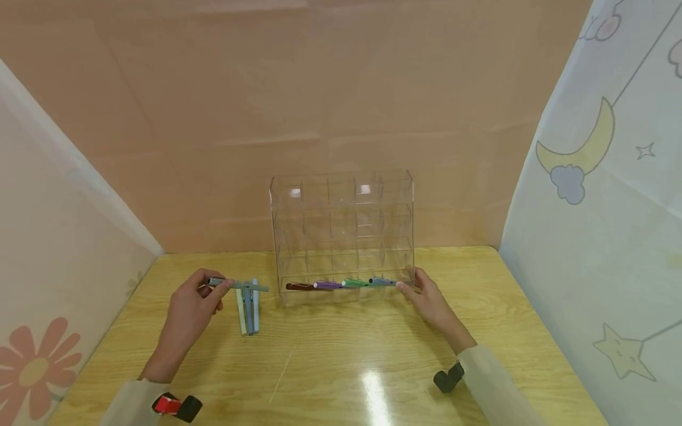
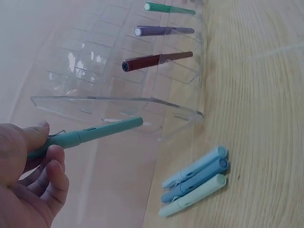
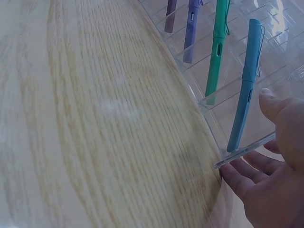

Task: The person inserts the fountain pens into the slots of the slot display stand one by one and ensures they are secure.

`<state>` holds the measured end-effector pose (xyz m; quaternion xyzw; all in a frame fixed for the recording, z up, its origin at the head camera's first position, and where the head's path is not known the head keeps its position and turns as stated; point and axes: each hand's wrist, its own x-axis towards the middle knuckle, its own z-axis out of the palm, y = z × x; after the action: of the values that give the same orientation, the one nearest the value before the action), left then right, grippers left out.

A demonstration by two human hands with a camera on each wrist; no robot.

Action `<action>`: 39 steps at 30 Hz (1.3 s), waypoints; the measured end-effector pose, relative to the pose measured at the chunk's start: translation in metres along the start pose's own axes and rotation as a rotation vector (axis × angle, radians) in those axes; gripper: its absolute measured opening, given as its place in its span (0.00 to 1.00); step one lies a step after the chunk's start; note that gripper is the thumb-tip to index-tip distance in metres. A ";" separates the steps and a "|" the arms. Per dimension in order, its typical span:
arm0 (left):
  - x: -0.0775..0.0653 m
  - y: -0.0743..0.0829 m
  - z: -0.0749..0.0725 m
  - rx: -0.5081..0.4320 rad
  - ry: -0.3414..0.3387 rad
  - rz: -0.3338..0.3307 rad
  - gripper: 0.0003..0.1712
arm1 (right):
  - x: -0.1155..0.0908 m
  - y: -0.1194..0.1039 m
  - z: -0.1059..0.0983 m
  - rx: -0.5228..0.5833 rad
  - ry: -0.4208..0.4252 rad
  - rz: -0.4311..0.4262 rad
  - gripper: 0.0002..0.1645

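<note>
My left hand (image 1: 193, 303) pinches a teal pen (image 2: 104, 132) between thumb and fingers, its barrel end pointing toward the left side of a clear plastic rack (image 1: 272, 236). The rack stands upright with rows of small compartments. Along its bottom row lean a dark brown pen (image 1: 299, 286), a purple pen (image 1: 327, 285), a green pen (image 1: 353, 283) and a blue pen (image 3: 244, 90). My right hand (image 1: 430, 303) grips the rack's lower right side, thumb in front beside the blue pen and fingers around the side edge.
Left of the rack, three capped pens lie side by side on the wooden table (image 1: 330, 367): pale green (image 2: 192, 194), darker blue (image 2: 194, 180) and light blue (image 2: 195, 167). A brownish backdrop (image 1: 341, 89) rises behind, with a patterned white sheet (image 1: 581, 248) at the right.
</note>
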<state>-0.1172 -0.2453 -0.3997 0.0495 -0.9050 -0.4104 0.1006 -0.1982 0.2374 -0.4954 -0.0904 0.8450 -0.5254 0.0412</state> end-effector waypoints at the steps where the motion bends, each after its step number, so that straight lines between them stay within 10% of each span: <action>1: 0.000 0.000 0.001 -0.014 0.001 0.005 0.23 | 0.000 0.000 0.000 0.001 0.000 0.000 0.42; 39: 0.005 0.010 0.033 -0.145 -0.090 -0.009 0.17 | -0.001 0.001 -0.003 -0.008 -0.009 0.000 0.47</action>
<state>-0.1291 -0.2155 -0.4125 0.0274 -0.8761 -0.4774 0.0613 -0.1982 0.2400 -0.4949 -0.0930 0.8470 -0.5215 0.0444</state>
